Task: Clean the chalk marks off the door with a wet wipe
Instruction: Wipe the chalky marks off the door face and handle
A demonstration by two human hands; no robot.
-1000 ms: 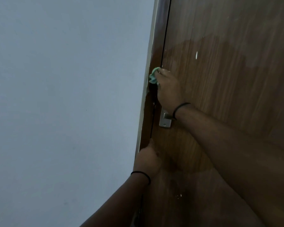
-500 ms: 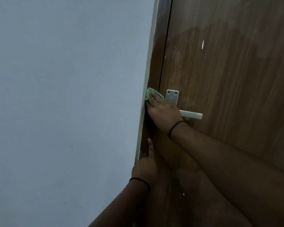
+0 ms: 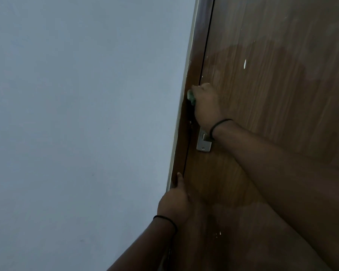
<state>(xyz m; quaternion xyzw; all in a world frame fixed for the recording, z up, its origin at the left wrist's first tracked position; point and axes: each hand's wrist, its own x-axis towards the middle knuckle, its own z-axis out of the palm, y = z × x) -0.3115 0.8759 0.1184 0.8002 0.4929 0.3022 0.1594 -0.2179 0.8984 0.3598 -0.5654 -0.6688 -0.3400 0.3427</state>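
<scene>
The right hand point(image 3: 205, 103) clutches a crumpled green wet wipe point(image 3: 191, 97) against the brown wooden door's point(image 3: 272, 94) left edge; the left hand point(image 3: 175, 204) seemingly rests flat-fingered lower on the frame.

Door point(image 3: 282, 114): wood-grain, dull sheen, damp patch at centre. Handle plate point(image 3: 204, 144): brushed metal. Wall point(image 3: 76, 114): matt, smooth.

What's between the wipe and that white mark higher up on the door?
Nothing visible. The right hand holds the crumpled green wet wipe at the edge of the brown wood-grain door; the white chalk mark lies up and to the right across bare panel. The silver metal handle plate sits below the hand.
</scene>
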